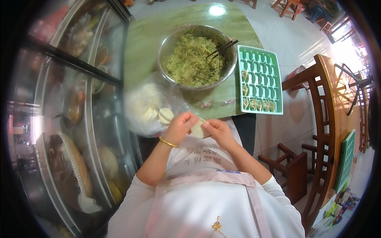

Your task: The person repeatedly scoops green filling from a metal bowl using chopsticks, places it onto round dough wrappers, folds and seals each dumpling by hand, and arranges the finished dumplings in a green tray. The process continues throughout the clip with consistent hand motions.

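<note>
A round dough wrapper (pixel 200 129) is held flat between both hands in front of the apron. My left hand (pixel 180 128), with a gold bangle at its wrist, pinches one edge; my right hand (pixel 219 131) grips the opposite side with the thumb on top. Just left of them, a clear plastic bag (pixel 140 122) holds a pile of pale wrappers (pixel 165 115). Beyond my hands stands a large steel bowl (pixel 162 73) of chopped green filling (pixel 193 59), and dark chopsticks (pixel 223 48) are stuck in it. Several folded dumplings (pixel 253 104) sit in a green compartment tray (pixel 259 78) at the right.
The green table (pixel 140 56) carries the bowl, and the tray reaches its right edge. A glass-fronted display fridge (pixel 104 119) borders the left. Wooden chairs (pixel 323 98) and a stool (pixel 296 172) stand at right. Another green tray (pixel 345 162) lies farther off. A seated person (pixel 321 13) appears at upper right.
</note>
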Demonstrator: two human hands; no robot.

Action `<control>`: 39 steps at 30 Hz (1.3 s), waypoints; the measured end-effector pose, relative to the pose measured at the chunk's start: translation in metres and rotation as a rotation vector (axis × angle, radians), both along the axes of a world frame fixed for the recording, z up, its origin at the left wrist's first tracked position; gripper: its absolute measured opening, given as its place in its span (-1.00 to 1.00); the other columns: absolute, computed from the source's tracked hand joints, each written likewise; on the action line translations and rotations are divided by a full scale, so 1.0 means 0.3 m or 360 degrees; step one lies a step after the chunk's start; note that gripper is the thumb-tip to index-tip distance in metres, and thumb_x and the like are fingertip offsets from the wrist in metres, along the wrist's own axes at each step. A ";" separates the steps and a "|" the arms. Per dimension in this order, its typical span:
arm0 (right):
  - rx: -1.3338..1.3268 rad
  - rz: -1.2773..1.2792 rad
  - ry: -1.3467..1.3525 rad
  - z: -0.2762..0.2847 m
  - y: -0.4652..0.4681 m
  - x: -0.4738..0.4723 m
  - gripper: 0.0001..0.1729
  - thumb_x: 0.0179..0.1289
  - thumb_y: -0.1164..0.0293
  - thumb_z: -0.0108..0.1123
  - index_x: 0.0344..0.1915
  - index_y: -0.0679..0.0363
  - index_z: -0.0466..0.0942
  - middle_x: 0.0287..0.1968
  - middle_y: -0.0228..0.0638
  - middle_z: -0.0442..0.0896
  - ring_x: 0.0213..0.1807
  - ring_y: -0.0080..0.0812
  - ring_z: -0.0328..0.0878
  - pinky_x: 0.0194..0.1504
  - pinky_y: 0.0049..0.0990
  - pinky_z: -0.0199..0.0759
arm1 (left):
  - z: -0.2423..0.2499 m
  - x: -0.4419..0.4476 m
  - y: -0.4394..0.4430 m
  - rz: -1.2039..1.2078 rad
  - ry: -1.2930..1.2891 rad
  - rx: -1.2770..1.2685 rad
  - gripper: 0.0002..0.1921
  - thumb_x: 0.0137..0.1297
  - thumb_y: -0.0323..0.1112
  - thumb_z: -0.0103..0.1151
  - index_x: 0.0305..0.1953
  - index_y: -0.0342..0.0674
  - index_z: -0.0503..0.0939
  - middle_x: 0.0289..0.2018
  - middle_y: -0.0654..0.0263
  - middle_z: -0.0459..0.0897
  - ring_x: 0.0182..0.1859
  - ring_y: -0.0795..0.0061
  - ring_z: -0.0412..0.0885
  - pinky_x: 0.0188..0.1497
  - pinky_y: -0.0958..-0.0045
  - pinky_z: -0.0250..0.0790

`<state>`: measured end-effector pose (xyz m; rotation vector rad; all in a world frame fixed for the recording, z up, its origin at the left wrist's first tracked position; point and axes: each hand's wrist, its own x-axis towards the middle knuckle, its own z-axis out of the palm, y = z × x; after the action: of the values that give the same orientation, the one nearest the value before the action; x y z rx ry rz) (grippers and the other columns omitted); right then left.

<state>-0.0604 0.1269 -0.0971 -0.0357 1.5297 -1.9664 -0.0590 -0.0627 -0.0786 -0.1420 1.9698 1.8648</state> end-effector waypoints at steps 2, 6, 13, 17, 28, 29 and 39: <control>-0.0021 -0.0186 0.0012 -0.003 0.032 -0.026 -0.68 0.33 0.24 0.04 -0.16 0.30 0.53 -0.29 -0.38 0.60 -0.31 -0.58 0.54 -0.27 -0.55 0.48 | -0.031 -0.011 0.008 0.0229 0.0006 0.0263 -0.81 0.31 -0.26 0.05 -0.29 -0.27 0.51 -0.47 0.43 0.51 -0.45 0.70 0.45 -0.37 0.65 0.29; -0.0170 -0.0483 -0.0068 0.004 0.111 -0.067 -0.69 0.34 0.28 0.02 -0.08 0.29 0.48 -0.27 -0.35 0.59 -0.30 -0.54 0.56 -0.26 -0.53 0.49 | -0.129 0.010 0.021 -0.0052 0.0331 -0.0687 -0.74 0.31 -0.22 0.00 -0.18 -0.32 0.50 -0.40 0.27 0.57 -0.33 0.44 0.57 -0.28 0.41 0.38; -0.0152 -0.0651 -0.0234 -0.022 0.171 -0.060 -0.72 0.33 0.31 0.00 -0.09 0.26 0.45 -0.16 -0.28 0.58 -0.18 -0.41 0.58 -0.16 -0.35 0.56 | -0.423 0.094 0.127 -0.0685 0.0852 -0.1226 -0.73 0.12 -0.34 0.00 -0.12 -0.24 0.47 -0.16 0.10 0.54 -0.07 0.12 0.48 -0.03 0.18 0.32; -0.0179 -0.0664 -0.0253 -0.038 0.190 -0.044 -0.72 0.32 0.29 0.01 -0.10 0.25 0.45 -0.16 -0.28 0.59 -0.19 -0.42 0.58 -0.18 -0.38 0.55 | -0.532 0.096 0.146 -0.0785 0.0690 -0.1523 -0.72 0.09 -0.33 0.02 -0.13 -0.19 0.48 -0.16 0.13 0.54 -0.07 0.13 0.49 -0.03 0.16 0.32; -0.0334 -0.0588 -0.0308 -0.024 0.167 -0.045 -0.61 0.34 0.21 -0.02 -0.04 0.30 0.45 -0.16 -0.25 0.60 -0.17 -0.38 0.59 -0.17 -0.35 0.55 | -0.467 0.052 0.067 -0.0809 0.0414 -0.1339 -0.76 0.10 -0.40 0.04 -0.17 -0.13 0.58 -0.22 0.14 0.63 -0.14 0.24 0.58 -0.06 0.32 0.41; -0.0421 -0.0559 -0.0306 -0.020 0.163 -0.046 -0.60 0.34 0.21 -0.03 -0.04 0.31 0.45 -0.16 -0.25 0.60 -0.16 -0.37 0.59 -0.17 -0.35 0.55 | -0.445 0.063 0.049 -0.0681 0.0392 -0.1143 -0.76 0.11 -0.41 0.03 -0.16 -0.14 0.58 -0.22 0.14 0.63 -0.14 0.24 0.58 -0.06 0.33 0.41; -0.0332 -0.0498 -0.0282 0.036 0.066 -0.030 -0.72 0.34 0.23 0.03 -0.14 0.21 0.49 -0.26 -0.40 0.59 -0.28 -0.59 0.51 -0.27 -0.59 0.40 | -0.124 -0.012 -0.221 0.0196 0.0941 -0.1597 -0.78 0.24 -0.34 0.04 -0.13 -0.27 0.54 -0.16 0.29 0.57 -0.09 0.45 0.50 -0.03 0.46 0.35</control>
<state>-0.0696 0.1468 -0.0864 0.2995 1.2708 -2.2995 -0.0627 -0.1291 -0.1159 0.0112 3.2057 0.8318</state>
